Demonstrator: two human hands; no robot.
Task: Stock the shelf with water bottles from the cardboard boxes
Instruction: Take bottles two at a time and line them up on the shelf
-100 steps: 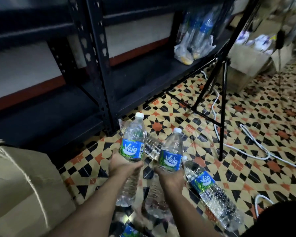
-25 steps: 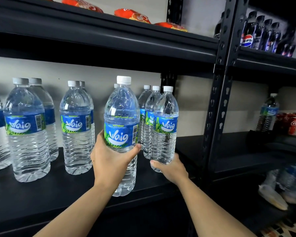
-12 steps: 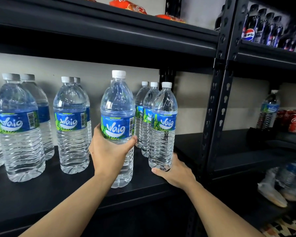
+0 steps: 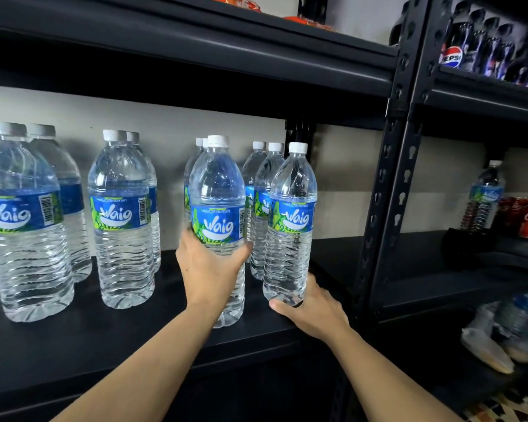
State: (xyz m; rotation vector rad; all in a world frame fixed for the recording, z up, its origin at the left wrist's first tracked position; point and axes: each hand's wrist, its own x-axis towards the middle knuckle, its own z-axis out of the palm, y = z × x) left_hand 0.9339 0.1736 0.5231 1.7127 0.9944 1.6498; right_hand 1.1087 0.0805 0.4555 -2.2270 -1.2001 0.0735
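Black shelf (image 4: pixel 73 339): left hand (image 4: pixel 209 269) grips bottle (image 4: pixel 218 214) upright.

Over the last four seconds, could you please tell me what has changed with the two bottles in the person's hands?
Both bottles went up from the floor to the shelf. The left hand still grips its bottle, which has come down onto the shelf at the front of its row. The right hand has slid down to the base of its bottle, now standing. The other shelf bottles stayed in place.

Black metal shelf (image 4: pixel 73 339): upright Waig bottles (image 4: pixel 121 220) in front-to-back rows from 9 to 3 o'clock; bare board at 6 o'clock.
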